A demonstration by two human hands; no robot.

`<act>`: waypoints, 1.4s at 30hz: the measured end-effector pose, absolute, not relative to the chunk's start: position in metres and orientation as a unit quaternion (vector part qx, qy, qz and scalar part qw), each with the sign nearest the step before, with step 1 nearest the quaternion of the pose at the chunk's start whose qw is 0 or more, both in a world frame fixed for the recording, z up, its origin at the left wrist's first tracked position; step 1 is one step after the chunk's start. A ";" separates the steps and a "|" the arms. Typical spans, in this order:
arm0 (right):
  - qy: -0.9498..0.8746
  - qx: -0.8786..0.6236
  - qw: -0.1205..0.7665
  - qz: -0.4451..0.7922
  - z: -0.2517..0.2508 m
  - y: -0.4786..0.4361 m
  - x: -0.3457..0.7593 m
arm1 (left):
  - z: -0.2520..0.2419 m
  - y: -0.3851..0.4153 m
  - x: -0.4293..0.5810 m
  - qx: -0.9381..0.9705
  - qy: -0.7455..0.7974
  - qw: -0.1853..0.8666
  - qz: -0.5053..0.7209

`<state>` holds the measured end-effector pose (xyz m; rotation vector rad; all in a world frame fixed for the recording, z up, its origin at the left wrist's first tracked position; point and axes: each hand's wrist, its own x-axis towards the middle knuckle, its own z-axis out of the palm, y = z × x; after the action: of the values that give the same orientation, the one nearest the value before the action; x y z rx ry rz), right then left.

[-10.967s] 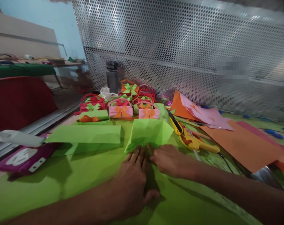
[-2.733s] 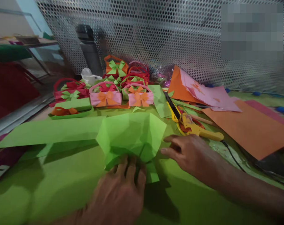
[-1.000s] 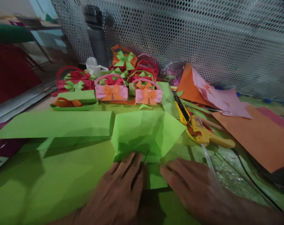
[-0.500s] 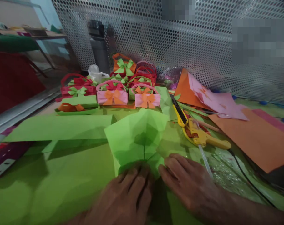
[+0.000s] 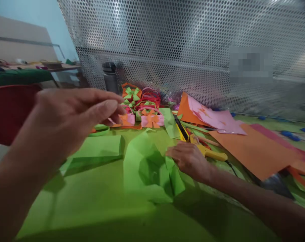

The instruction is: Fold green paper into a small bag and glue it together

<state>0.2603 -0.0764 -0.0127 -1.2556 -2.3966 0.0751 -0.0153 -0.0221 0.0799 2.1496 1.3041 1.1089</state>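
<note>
A creased sheet of bright green paper [image 5: 139,161] stands partly folded in the middle of the table, its right side bent into several upright flaps. My right hand [image 5: 190,159] is closed at the upper right edge of this paper, fingers curled and pinching it. Raised off the table at the left is my left hand [image 5: 74,117], its fingers stretched forward and the thumb a little under them, with nothing visible in it. Behind the left fingers, small paper baskets with bows are partly hidden. A folded green paper piece [image 5: 97,148] lies below that hand.
Pink paper basket [image 5: 152,120] and others stand at the back, near a dark bottle [image 5: 111,79] and a perforated metal panel [image 5: 152,43]. To the right lie a yellow cutter [image 5: 182,131], a yellow glue gun [image 5: 215,154] and orange paper sheets [image 5: 255,151].
My left hand has let go of the green paper and risen up to the left. My right hand has moved forward, now holding the paper's upper right edge. The camera view has tilted up.
</note>
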 end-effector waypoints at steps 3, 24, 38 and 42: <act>-0.864 -0.449 0.211 0.084 -0.006 -0.061 0.259 | 0.103 0.000 0.008 0.763 0.385 0.429 0.293; -0.844 -0.466 0.247 0.098 0.017 -0.047 0.224 | -0.001 0.034 0.038 0.790 0.351 0.503 -0.011; -0.879 -0.463 0.059 0.095 0.045 -0.072 0.231 | 0.001 0.025 0.038 0.797 0.363 0.482 -0.022; -0.859 -0.484 0.116 0.120 0.048 -0.068 0.235 | -0.001 0.027 0.039 0.793 0.368 0.486 -0.022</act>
<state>0.2347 -0.0679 0.0479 -1.4181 -2.5163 0.3509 0.0389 0.0272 -0.0008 1.9297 0.8947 -0.0524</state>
